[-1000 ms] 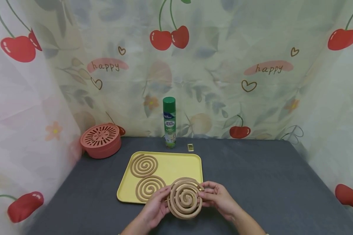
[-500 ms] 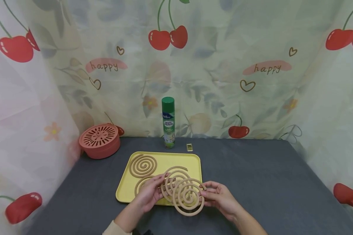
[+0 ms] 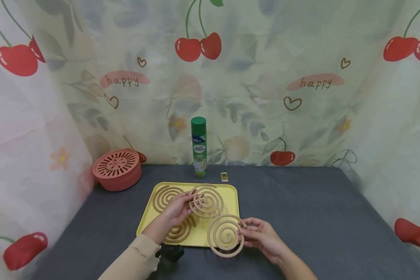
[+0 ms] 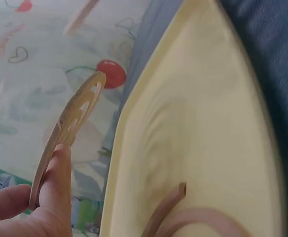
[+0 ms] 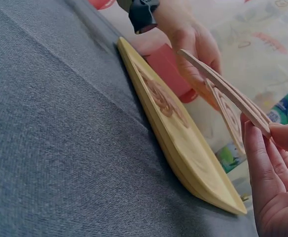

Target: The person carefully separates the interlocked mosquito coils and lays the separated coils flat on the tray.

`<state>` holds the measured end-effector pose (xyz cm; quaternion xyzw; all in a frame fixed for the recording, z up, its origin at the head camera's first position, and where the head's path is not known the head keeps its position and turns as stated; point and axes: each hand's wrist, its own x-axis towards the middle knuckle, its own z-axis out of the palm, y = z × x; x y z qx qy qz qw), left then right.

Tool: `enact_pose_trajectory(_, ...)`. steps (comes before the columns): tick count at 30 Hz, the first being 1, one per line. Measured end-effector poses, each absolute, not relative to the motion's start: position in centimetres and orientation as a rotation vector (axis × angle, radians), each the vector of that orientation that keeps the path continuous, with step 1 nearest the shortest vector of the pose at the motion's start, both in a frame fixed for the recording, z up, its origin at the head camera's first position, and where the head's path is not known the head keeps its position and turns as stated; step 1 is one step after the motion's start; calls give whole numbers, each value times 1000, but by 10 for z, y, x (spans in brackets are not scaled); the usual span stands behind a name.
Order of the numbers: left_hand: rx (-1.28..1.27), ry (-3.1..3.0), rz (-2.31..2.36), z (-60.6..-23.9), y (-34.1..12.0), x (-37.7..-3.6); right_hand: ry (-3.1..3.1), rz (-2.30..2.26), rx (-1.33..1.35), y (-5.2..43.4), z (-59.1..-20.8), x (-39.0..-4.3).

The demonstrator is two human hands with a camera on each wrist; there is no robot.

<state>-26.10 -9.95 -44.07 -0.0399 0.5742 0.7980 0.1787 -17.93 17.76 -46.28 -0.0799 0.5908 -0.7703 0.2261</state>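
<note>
Between thumb and fingers, my left hand pinches the left edge of a brown mosquito coil, raised over the upper right part of the yellow tray. In the left wrist view this coil appears nearly edge-on above the tray. A second mosquito coil is pinched at its right edge by my right hand, held up by the tray's front right corner. Two more coils lie on the tray's left side: a back one and a front one, both partly covered by my left hand and forearm.
A round pink slotted container stands at the back left of the dark tabletop. Behind the tray are a green spray can, upright, and a small gold rectangular piece. Patterned curtains enclose the back and sides.
The two overlapping coils held by both hands have come apart. My left hand has carried one up and away over the tray, while my right hand keeps the other almost in place.
</note>
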Motion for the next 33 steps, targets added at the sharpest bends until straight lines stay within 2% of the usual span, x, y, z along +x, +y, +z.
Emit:
enact_pose_trajectory(14,-235,1598,2289,-452,-113,-295,1640,-2122,-182,179,-463,-182)
enact_pose_trajectory(33,-305,1634,2249,-455,-112,-306,1649,-2097,-119,182,-467,-178)
